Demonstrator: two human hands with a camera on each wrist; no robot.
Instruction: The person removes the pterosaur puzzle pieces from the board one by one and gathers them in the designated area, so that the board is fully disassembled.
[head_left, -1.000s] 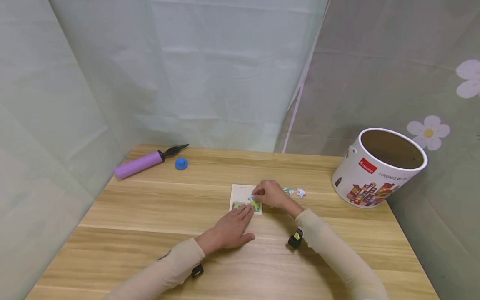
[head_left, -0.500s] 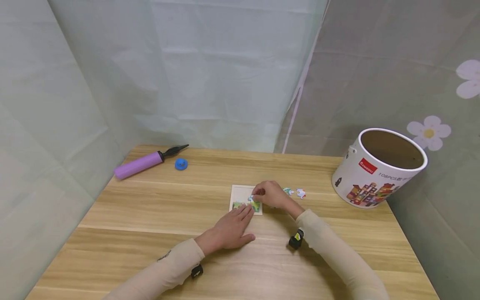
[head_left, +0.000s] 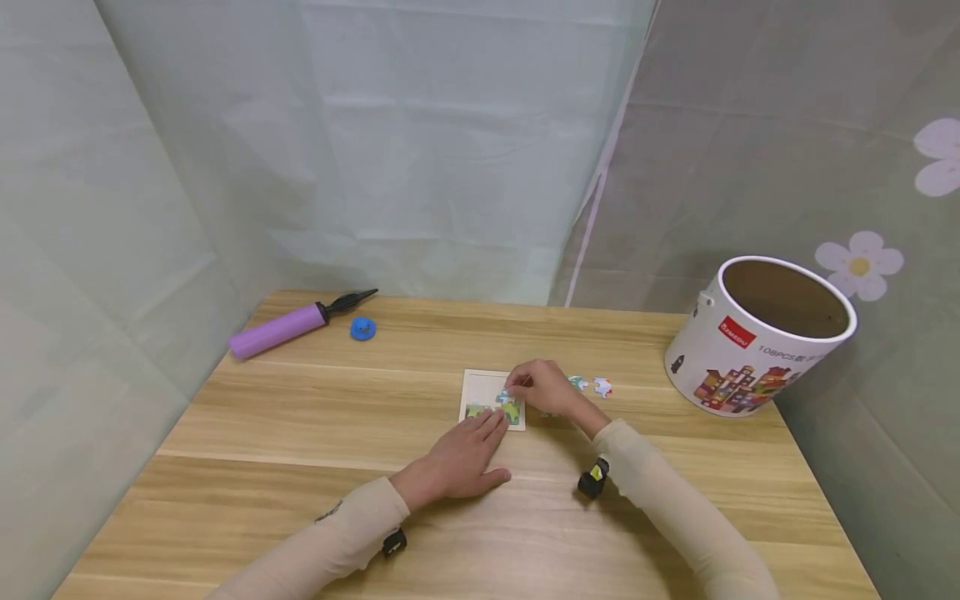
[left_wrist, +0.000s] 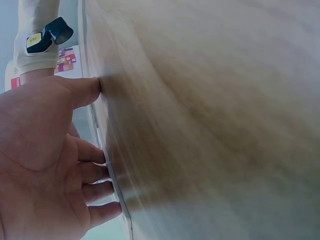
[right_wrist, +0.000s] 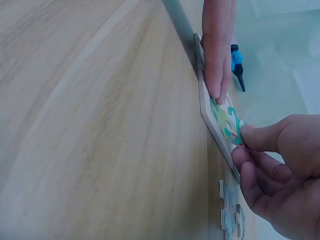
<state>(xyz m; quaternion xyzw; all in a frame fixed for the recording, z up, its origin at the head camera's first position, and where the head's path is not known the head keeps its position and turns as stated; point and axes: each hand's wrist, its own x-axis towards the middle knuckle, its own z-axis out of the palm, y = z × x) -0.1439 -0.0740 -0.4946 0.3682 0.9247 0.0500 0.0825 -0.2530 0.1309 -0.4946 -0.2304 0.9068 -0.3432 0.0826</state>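
A small white puzzle board (head_left: 480, 387) lies flat in the middle of the wooden table (head_left: 315, 417). My left hand (head_left: 465, 454) rests flat on the table, its straight fingertips pressing the board's near edge (right_wrist: 207, 100). My right hand (head_left: 542, 387) pinches a green and blue puzzle piece (right_wrist: 231, 125) between thumb and forefinger, holding it on the board's near right corner next to placed pieces (head_left: 474, 410). In the left wrist view, the left hand (left_wrist: 55, 165) lies palm down against the table.
Two loose puzzle pieces (head_left: 588, 385) lie right of the board, also seen by the right wrist camera (right_wrist: 230, 212). A white puzzle tub (head_left: 757, 337) stands open at the right edge. A purple hand pump (head_left: 288, 323) and a small blue object (head_left: 362, 327) lie far left.
My right hand has shifted very slightly with the piece over the board's near right corner. The left hand has stayed in place.
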